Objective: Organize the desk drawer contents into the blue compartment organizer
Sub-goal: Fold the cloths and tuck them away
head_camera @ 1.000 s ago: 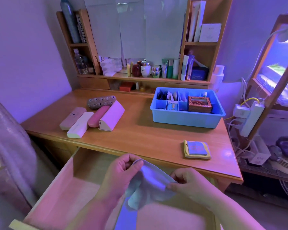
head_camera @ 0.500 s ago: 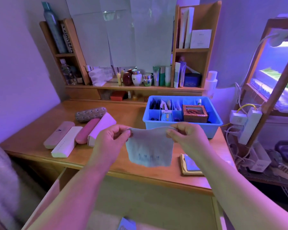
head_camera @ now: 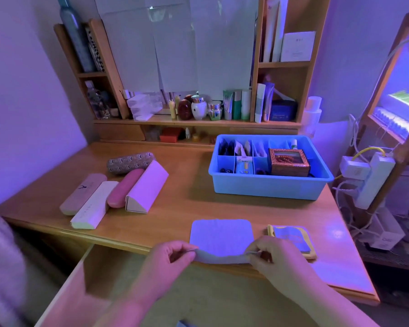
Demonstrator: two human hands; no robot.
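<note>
Lowered from mid-air, the cloth (head_camera: 221, 236) now lies on the desk (head_camera: 187, 199) before the blue organizer (head_camera: 267, 185) holding a wooden box (head_camera: 289, 162); my left hand (head_camera: 168, 260) and right hand (head_camera: 273, 258) pinch its near corners.

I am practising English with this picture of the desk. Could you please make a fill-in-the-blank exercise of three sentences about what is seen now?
1. Both hands, left hand and right hand, pinch the near edge of a pale ____ lying on the desk.
2. The wooden box with beads under its lid sits inside the ____ organizer.
3. The number of glasses cases lying left of the organizer is ____.

Missing words: cloth; blue; five
</note>
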